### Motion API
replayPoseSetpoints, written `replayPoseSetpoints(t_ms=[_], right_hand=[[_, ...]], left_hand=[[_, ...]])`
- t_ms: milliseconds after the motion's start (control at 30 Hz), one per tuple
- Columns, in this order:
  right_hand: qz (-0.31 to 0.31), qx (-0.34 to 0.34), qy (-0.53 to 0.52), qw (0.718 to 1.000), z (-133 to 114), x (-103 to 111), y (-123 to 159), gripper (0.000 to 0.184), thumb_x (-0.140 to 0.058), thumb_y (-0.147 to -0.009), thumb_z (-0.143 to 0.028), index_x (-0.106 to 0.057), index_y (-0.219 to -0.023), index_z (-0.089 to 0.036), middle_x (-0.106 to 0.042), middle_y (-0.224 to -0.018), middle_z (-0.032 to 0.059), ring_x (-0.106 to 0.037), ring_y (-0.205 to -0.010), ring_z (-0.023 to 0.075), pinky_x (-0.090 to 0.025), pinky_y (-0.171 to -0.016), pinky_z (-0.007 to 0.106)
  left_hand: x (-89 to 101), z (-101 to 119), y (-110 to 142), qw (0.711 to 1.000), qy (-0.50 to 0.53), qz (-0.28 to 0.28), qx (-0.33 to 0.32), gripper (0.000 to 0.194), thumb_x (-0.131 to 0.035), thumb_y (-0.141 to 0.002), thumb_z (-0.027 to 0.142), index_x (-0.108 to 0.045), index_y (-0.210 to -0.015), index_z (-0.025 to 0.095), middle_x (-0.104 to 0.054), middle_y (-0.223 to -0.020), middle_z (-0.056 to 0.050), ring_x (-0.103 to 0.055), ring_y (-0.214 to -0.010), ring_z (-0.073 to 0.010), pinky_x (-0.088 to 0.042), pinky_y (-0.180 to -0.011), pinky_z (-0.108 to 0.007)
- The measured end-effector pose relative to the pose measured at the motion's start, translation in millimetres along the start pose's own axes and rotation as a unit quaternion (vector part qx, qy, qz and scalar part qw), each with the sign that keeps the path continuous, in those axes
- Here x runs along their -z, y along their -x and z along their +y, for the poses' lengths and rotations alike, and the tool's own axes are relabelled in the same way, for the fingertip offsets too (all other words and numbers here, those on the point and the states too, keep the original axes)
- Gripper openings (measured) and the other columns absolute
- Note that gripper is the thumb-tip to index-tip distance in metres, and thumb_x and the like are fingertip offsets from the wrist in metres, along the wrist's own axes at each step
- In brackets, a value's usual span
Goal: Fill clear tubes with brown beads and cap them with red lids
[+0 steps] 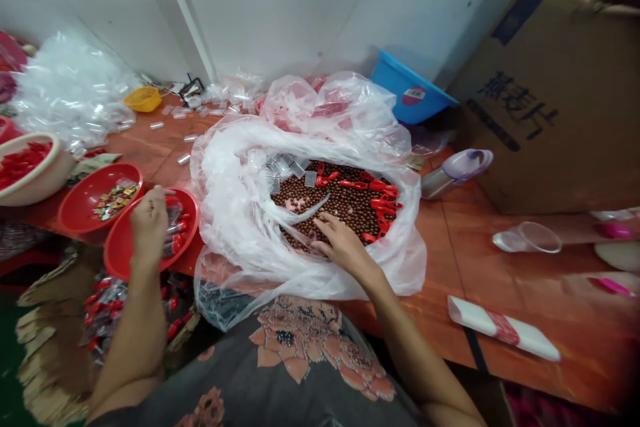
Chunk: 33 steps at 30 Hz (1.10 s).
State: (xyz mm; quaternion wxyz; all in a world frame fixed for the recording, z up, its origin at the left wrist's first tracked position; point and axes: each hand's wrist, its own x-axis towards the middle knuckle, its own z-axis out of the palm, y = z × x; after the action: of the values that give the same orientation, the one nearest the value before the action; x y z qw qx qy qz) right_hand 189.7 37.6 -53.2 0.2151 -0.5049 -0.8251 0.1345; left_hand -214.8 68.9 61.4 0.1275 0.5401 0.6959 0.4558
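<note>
My right hand (343,240) reaches over the near rim of a white plastic bag (225,193). Its fingers are apart and touch or hover just above small round brown balls (345,203) inside. On the balls lie several red plastic clips or caps (385,203) along the right, and small clear plastic containers (287,167) at the back left. My left hand (150,223) is over a red bowl (117,257), its fingers curled together and slightly blurred; whatever they hold is hidden. Clear pieces with red ends (175,233) lie in that bowl.
Farther left are a red bowl (75,210) of small colourful pieces, a white bowl (55,180) of red parts and a heap of clear plastic pieces (70,93). A blue basin (407,90), a bottle (457,170), a carton (560,107) and a tissue pack (500,327) stand or lie rightward.
</note>
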Motion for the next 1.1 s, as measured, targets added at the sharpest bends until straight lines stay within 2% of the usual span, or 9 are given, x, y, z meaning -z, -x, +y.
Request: replayPoseSetpoints(t_ms=[100,167,233,367,467,533,700,900,1100], right_hand=[[-0.005,-0.030,0.026,0.999,19.9,7.6,-3.0,0.043,-0.062,-0.089,-0.023,-0.059,-0.131,-0.017,-0.055,-0.138,0.0193,-0.058,-0.125,0.0305,-0.050,-0.102,0.048],[-0.005,-0.052,0.042,0.998,30.3,12.9,-13.2,0.036,-0.059,-0.090,-0.021,-0.062,-0.126,-0.016,-0.058,-0.135,0.0184,-0.061,-0.121,0.0294,-0.050,-0.102,0.047],[-0.007,-0.065,0.052,0.996,40.4,16.4,-29.6,0.034,-0.055,-0.092,-0.019,-0.064,-0.124,-0.015,-0.059,-0.133,0.0182,-0.061,-0.120,0.0285,-0.050,-0.103,0.046],[-0.029,-0.047,0.054,0.997,61.4,15.7,-68.3,0.041,-0.042,-0.096,-0.014,-0.058,-0.134,-0.013,-0.057,-0.139,0.0173,-0.057,-0.127,0.0252,-0.045,-0.108,0.041],[-0.055,-0.015,0.079,0.995,74.9,12.5,-90.0,0.052,-0.041,-0.095,-0.011,-0.046,-0.146,-0.019,-0.044,-0.153,0.0132,-0.052,-0.131,0.0247,-0.042,-0.110,0.041],[-0.076,-0.027,0.106,0.991,82.4,12.2,-96.9,0.050,-0.046,-0.095,-0.015,-0.048,-0.145,-0.021,-0.042,-0.155,0.0107,-0.054,-0.127,0.0263,-0.042,-0.109,0.043],[-0.079,-0.104,0.126,0.983,95.2,19.1,-84.0,0.032,-0.047,-0.097,-0.025,-0.069,-0.119,-0.017,-0.060,-0.137,0.0108,-0.058,-0.118,0.0272,-0.045,-0.104,0.040],[-0.015,-0.152,0.110,0.982,94.1,19.9,-69.1,0.038,-0.037,-0.099,-0.021,-0.063,-0.126,-0.016,-0.061,-0.133,0.0127,-0.060,-0.113,0.0254,-0.046,-0.100,0.037],[-0.043,-0.120,0.098,0.987,88.1,9.9,-96.4,0.050,-0.044,-0.097,-0.022,-0.042,-0.147,-0.019,-0.056,-0.140,0.0117,-0.057,-0.118,0.0256,-0.048,-0.095,0.036]], left_hand=[[4.6,2.2,-21.0,0.971,-0.209,0.061,-0.094,0.032,-0.046,-0.093,0.052,-0.063,-0.079,0.028,-0.063,-0.075,-0.003,-0.062,-0.092,-0.0291,-0.047,-0.089,-0.052],[-26.7,21.5,-22.5,0.978,-0.155,0.023,-0.139,0.027,-0.049,-0.093,0.045,-0.064,-0.085,0.025,-0.067,-0.090,-0.007,-0.061,-0.098,-0.0288,-0.045,-0.093,-0.049],[-80.0,47.7,-16.7,0.980,-0.058,-0.100,-0.160,0.025,-0.049,-0.094,0.038,-0.066,-0.089,0.021,-0.069,-0.095,-0.007,-0.062,-0.093,-0.0250,-0.047,-0.087,-0.040],[-208.0,88.3,3.6,0.938,-0.051,-0.293,-0.177,0.015,-0.058,-0.088,0.027,-0.070,-0.083,0.019,-0.072,-0.085,-0.005,-0.066,-0.082,-0.0208,-0.048,-0.080,-0.030],[-279.5,97.9,14.0,0.911,-0.171,-0.351,-0.135,0.026,-0.057,-0.089,0.027,-0.066,-0.110,0.014,-0.072,-0.105,-0.014,-0.066,-0.100,-0.0260,-0.046,-0.088,-0.033],[-304.9,97.4,15.4,0.905,-0.217,-0.345,-0.119,0.039,-0.056,-0.091,0.030,-0.059,-0.126,0.012,-0.068,-0.116,-0.018,-0.063,-0.110,-0.0279,-0.046,-0.092,-0.035],[-301.0,82.1,3.8,0.884,-0.226,-0.397,-0.100,0.046,-0.066,-0.083,0.035,-0.064,-0.127,0.019,-0.069,-0.119,-0.013,-0.063,-0.110,-0.0278,-0.045,-0.089,-0.031],[-275.2,61.6,-5.8,0.858,-0.203,-0.469,-0.046,0.025,-0.072,-0.069,0.024,-0.078,-0.092,0.018,-0.073,-0.074,-0.004,-0.065,-0.070,-0.0195,-0.043,-0.065,-0.025],[-317.9,77.5,-0.3,0.895,-0.132,-0.424,-0.046,0.024,-0.069,-0.074,0.033,-0.077,-0.086,0.014,-0.069,-0.067,-0.004,-0.060,-0.066,-0.0172,-0.040,-0.063,-0.026]])
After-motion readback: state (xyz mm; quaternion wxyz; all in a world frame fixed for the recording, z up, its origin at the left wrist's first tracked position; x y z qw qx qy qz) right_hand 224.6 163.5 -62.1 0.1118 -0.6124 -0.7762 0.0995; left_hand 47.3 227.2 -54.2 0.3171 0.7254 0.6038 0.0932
